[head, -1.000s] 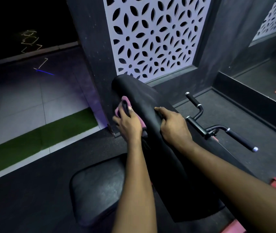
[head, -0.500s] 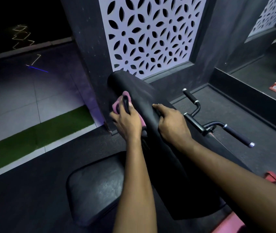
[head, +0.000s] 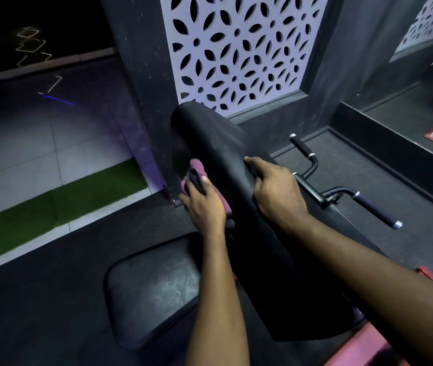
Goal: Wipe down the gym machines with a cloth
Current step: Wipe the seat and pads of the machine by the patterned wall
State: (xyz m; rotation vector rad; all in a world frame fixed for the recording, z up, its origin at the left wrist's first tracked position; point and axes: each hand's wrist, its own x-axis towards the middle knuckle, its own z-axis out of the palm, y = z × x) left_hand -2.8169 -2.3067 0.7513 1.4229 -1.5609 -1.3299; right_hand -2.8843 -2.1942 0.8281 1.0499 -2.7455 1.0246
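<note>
Left hand (head: 204,204): fingers curled round the pink cloth (head: 196,166), pressing it against the left side of the black pad (head: 223,143)
Right hand (head: 276,191): fingers curled over the pad's right edge
Seat (head: 154,286): below the pad

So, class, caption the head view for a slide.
The left hand holds a pink cloth against the black pad while the right hand grips its edge.

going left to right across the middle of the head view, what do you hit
green turf strip → left hand gripping the pink cloth → right hand holding the black pad → handlebar grip
</note>
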